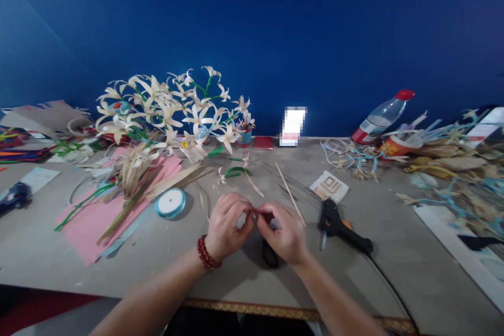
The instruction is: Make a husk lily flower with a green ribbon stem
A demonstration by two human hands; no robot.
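Observation:
Over the middle of the grey table (pixel 244 283), my left hand (pixel 230 223), with a dark red bead bracelet (pixel 207 253) at its wrist, and my right hand (pixel 282 231) meet at the fingertips. Both are closed in a pinch. Whatever sits between the fingers is too small and covered to make out. Below my right hand shows a black looped handle (pixel 270 254), partly hidden. Just beyond the hands lie a green wire piece (pixel 238 171), a thin wooden stick (pixel 289 192) and dry pale husk strips (pixel 254 184).
A black glue gun (pixel 338 223) with its cord lies to the right. On the left are a ribbon spool (pixel 170 203), pink paper (pixel 84 226) and husk bundles. Behind stand many pale husk flowers (pixel 169 113). A plastic bottle (pixel 380 118) and a red cup (pixel 401 144) stand back right.

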